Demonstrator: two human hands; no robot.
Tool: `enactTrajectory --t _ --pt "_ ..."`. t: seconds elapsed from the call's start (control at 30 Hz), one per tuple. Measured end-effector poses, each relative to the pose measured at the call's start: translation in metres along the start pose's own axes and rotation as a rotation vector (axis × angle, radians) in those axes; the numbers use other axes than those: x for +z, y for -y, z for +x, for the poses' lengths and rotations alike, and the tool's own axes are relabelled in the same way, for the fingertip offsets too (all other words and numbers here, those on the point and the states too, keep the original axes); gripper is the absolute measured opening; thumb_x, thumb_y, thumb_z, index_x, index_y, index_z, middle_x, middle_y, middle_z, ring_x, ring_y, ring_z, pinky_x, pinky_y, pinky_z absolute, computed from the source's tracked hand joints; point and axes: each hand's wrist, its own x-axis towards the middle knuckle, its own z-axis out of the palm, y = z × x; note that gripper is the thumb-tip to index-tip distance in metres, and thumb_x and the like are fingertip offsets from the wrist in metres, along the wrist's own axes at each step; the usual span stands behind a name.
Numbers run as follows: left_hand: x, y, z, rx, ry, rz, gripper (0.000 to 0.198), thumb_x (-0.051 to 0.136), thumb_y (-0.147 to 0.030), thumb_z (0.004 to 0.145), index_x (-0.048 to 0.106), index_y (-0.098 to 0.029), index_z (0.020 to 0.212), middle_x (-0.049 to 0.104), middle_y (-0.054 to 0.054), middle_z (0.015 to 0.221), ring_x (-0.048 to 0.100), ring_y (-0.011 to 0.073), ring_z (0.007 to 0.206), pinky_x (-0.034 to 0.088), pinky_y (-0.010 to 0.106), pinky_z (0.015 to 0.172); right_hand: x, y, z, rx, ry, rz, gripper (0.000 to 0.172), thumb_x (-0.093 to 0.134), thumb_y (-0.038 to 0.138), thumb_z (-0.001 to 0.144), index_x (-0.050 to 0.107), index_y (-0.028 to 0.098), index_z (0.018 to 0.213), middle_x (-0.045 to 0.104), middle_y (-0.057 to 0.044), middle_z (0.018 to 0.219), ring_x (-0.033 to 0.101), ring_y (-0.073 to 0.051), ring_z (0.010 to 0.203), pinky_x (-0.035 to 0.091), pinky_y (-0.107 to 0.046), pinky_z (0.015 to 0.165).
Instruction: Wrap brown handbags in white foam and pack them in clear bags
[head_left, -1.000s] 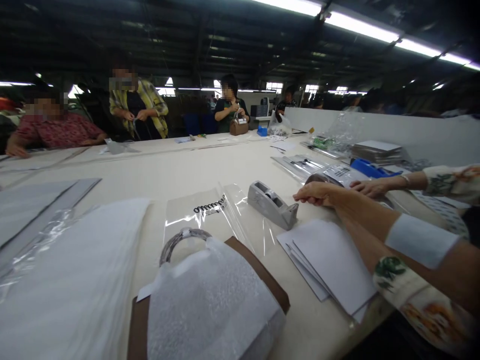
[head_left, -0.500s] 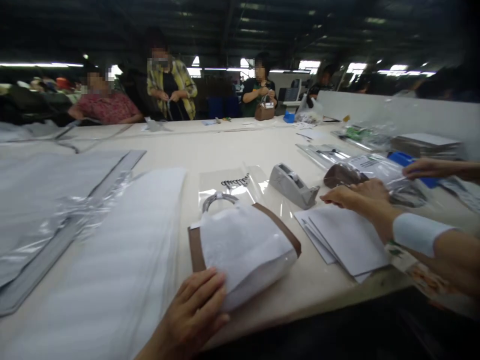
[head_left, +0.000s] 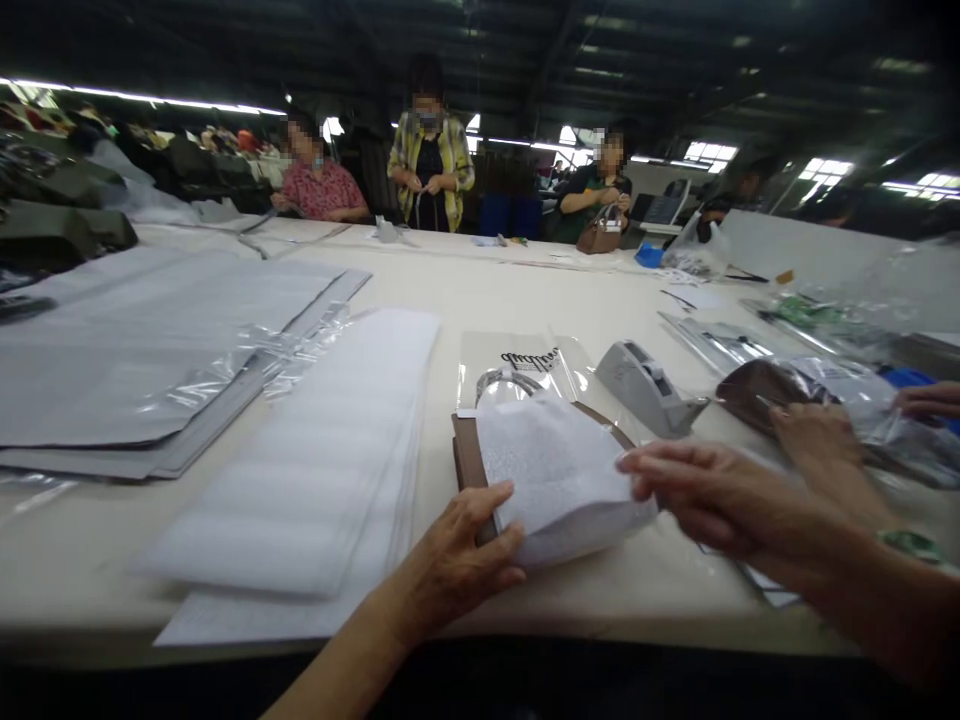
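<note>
A brown handbag (head_left: 466,452) lies on the table, its front covered by a white sheet (head_left: 551,465), partly inside a clear plastic bag (head_left: 480,350) with dark lettering. My left hand (head_left: 469,545) rests at the handbag's lower left edge, fingers apart, touching the sheet. At the right edge of the sheet is my right hand (head_left: 697,490), its fingertips pressed together; what is between them, if anything, is too small to make out. The handbag's looped handles show above the sheet, under the plastic.
A grey tape dispenser (head_left: 645,388) stands right of the handbag. White foam sheets (head_left: 300,460) and large grey sheets (head_left: 150,370) lie on the left. A neighbour's hands (head_left: 821,440) work on a plastic-wrapped brown item (head_left: 757,390). Several people are across the table (head_left: 480,285).
The view has turned left, so things appear farther right. My right hand has moved from near the tape dispenser to the right edge of the white sheet.
</note>
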Motion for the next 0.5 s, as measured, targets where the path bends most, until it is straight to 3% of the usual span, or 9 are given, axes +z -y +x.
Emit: enactTrajectory --t 0.07,0.13,0.3,0.5 --pt "0.001 0.0 -0.001 0.005 -0.009 0.014 0.03 0.06 -0.027 0.078 0.053 -0.013 0.103 0.027 0.018 0.134 0.041 0.026 0.114 0.046 0.041 0.09 0.034 -0.009 -0.004 0.134 0.207 0.079 0.031 0.07 0.039 0.067 0.065 0.015 0.085 0.061 -0.003 0.073 0.03 0.003 0.033 0.012 -0.016 0.033" --pt "0.002 0.0 -0.002 0.021 -0.031 0.031 0.029 0.06 -0.027 0.078 0.053 -0.013 0.103 0.022 0.019 0.138 0.041 0.0259 0.113 0.046 0.041 0.089 0.055 -0.018 -0.003 0.183 0.27 0.1 0.03 0.069 0.038 0.067 0.064 0.013 0.083 0.061 -0.003 0.073 0.03 0.003 0.033 0.012 -0.016 0.033" --pt "0.002 0.001 0.002 0.057 -0.099 0.056 0.027 0.06 -0.025 0.077 0.054 -0.014 0.1 0.03 0.016 0.138 0.043 0.0242 0.111 0.046 0.038 0.086 0.067 -0.032 0.007 0.237 0.244 0.037 0.03 0.065 0.039 0.069 0.061 0.012 0.081 0.061 -0.002 0.072 0.031 0.001 0.032 0.011 -0.016 0.031" --pt "0.001 0.001 0.01 0.046 0.038 0.09 0.027 0.058 -0.025 0.075 0.056 -0.015 0.1 0.055 0.003 0.121 0.048 0.0209 0.106 0.041 0.037 0.087 0.072 -0.035 0.013 0.279 0.187 -0.028 0.028 0.063 0.04 0.07 0.058 0.012 0.071 0.062 -0.003 0.072 0.031 0.001 0.031 0.013 -0.015 0.03"
